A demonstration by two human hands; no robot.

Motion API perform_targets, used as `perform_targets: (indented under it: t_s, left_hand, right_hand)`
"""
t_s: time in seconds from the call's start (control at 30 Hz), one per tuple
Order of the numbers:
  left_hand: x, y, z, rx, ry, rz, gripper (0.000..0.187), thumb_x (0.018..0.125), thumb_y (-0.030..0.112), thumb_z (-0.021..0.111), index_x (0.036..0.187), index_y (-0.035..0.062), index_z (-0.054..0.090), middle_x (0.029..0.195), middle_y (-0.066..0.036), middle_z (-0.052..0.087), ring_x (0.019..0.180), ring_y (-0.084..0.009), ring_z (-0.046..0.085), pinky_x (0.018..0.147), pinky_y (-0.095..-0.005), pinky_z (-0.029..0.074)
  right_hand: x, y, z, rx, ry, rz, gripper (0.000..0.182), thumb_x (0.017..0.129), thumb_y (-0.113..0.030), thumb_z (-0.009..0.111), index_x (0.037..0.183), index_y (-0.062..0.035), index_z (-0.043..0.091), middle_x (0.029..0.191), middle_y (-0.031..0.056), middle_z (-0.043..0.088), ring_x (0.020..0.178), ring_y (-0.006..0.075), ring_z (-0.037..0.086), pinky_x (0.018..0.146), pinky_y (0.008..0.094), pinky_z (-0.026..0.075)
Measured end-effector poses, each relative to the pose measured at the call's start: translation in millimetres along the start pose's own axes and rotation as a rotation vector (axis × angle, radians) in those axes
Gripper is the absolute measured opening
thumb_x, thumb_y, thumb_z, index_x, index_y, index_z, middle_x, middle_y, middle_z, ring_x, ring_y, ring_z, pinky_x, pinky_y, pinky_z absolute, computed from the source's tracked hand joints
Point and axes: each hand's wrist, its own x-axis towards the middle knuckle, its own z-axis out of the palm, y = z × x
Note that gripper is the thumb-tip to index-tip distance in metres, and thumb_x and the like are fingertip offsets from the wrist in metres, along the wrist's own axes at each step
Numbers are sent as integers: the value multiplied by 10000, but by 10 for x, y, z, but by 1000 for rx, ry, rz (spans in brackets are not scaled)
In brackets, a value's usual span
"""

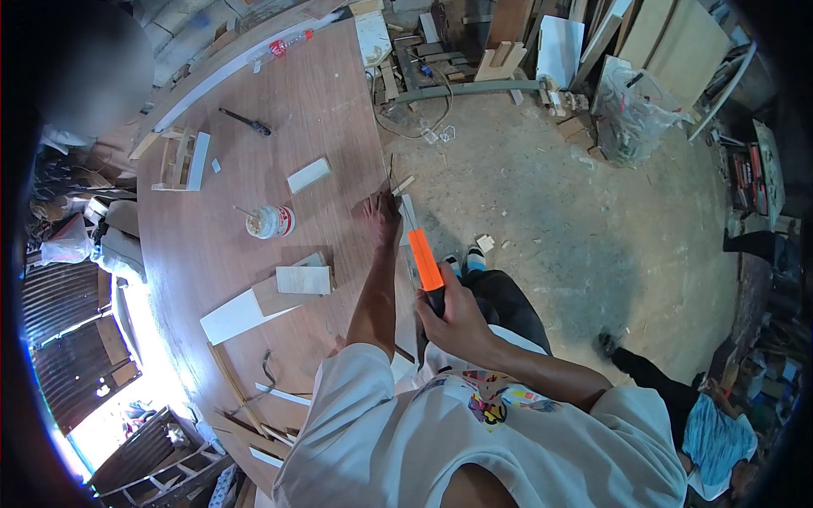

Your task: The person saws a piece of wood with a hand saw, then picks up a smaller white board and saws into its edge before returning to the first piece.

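The orange-handled tool (425,259) lies along the right edge of the table (254,161), its dark lower end gripped by the right hand (453,317) with fingers closed around it, while the left hand (381,216), fingers spread flat, presses the edge just ahead of the tool. A slip forward could drive the tool into that hand, since it sits directly in line. The bottle (284,46) carries a red label; its lettering is unreadable.
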Motion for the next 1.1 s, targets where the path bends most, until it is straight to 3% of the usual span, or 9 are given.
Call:
perform_targets:
  t_s: [0.23, 0.33, 0.53, 0.6, 0.7, 1.0, 1.1]
  left_hand:
    - [-31, -190, 167, 87, 67, 70, 134, 858, 112, 547, 967, 48, 591, 896, -129, 534, 889, -328, 510, 771, -437, 415]
    - [-11, -101, 74, -39, 16, 18, 144, 860, 120, 543, 979, 57, 595, 901, -126, 542, 898, -325, 512, 780, -439, 412]
    - [1, -123, 70, -25, 25, 61, 178, 856, 117, 542, 1018, 63, 591, 928, -123, 552, 905, -329, 512, 787, -435, 406]
    - [7, -95, 70, -46, 39, 61, 174, 851, 115, 544, 1009, 58, 591, 930, -125, 552, 904, -332, 511, 789, -436, 406]
    - [1, -49, 42, -66, 38, 48, 155, 842, 107, 545, 978, 49, 592, 935, -131, 552, 906, -338, 511, 794, -440, 404]
    - [47, 78, -25, 31, 42, 31, 114, 819, 117, 556, 883, 28, 584, 941, -139, 551, 912, -339, 521, 791, -444, 404]
    - [56, 87, -46, 17, 35, 23, 115, 820, 122, 554, 877, 27, 584, 942, -142, 549, 907, -337, 522, 789, -445, 403]
  right_hand:
    - [5, -136, 100, 38, 8, -47, 202, 869, -69, 551, 973, 7, 395, 569, 72, 445, 487, 134, 473, 476, 317, 350]
    - [-68, -289, 28, 93, -43, 65, 199, 872, -69, 548, 977, 6, 396, 604, 75, 454, 520, 120, 472, 491, 308, 354]
    - [-68, -163, 38, 137, 4, -16, 179, 873, -53, 541, 987, 4, 415, 690, 62, 477, 600, 85, 466, 538, 270, 374]
    - [29, 17, 70, 135, 74, -97, 208, 851, -46, 539, 990, 12, 395, 652, 138, 510, 540, 222, 557, 525, 344, 408]
    - [258, 184, 33, 153, 51, 63, 201, 843, -48, 545, 978, 9, 408, 636, 133, 498, 540, 224, 550, 527, 347, 402]
    - [-15, 270, 97, 37, 103, -106, 195, 836, -45, 552, 953, 8, 406, 605, 131, 458, 520, 227, 518, 519, 349, 397]
    - [-4, 203, 34, 103, 66, 40, 201, 829, -39, 557, 953, 13, 408, 631, 140, 469, 540, 226, 516, 535, 347, 405]
